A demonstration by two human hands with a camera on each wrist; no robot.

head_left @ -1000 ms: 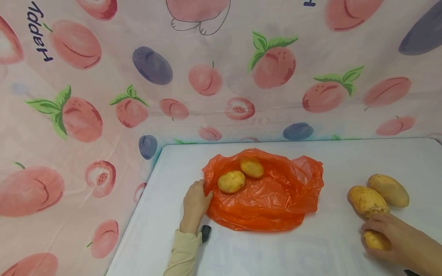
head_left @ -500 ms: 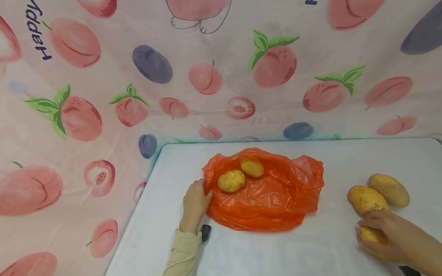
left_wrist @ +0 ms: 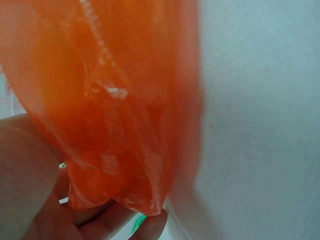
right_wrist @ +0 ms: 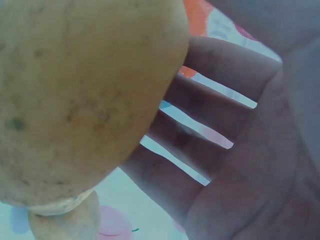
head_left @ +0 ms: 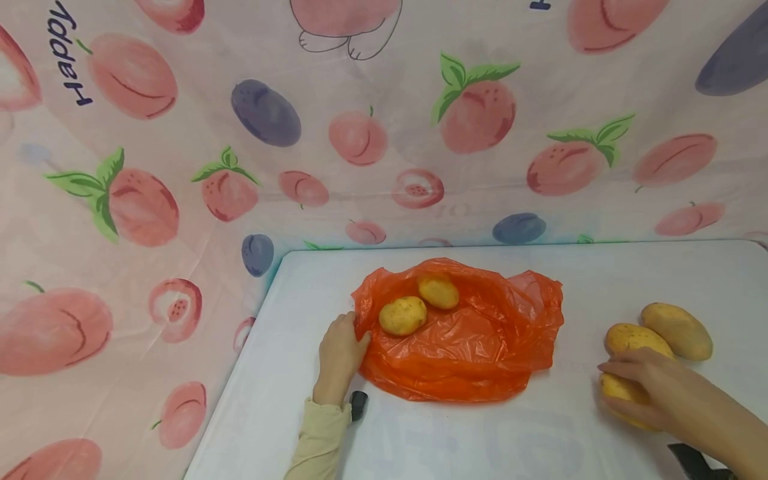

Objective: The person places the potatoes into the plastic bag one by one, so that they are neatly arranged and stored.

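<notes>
An orange plastic bag (head_left: 462,333) lies spread open on the table. Two potatoes rest inside its left part, a nearer potato (head_left: 403,316) and a farther potato (head_left: 439,292). My left hand (head_left: 339,353) holds the bag's left edge; in the left wrist view the thin plastic (left_wrist: 115,165) runs between thumb and fingers. On the right, my right hand (head_left: 654,390) grips a potato (head_left: 624,392), which looks large in the right wrist view, fingers (right_wrist: 200,100) wrapped behind it. This hand partly covers another potato (head_left: 637,338) lying just beyond.
A further potato (head_left: 677,331) lies at the far right, close beside the partly covered one. The white table (head_left: 480,440) meets a fruit-printed cloth (head_left: 414,153) at its back and left edges. Black pieces (head_left: 358,405) show at both wrists.
My right hand has moved left and slightly away from me with the potato in its grip, now overlapping the potato behind. The left hand and the bag have stayed put.
</notes>
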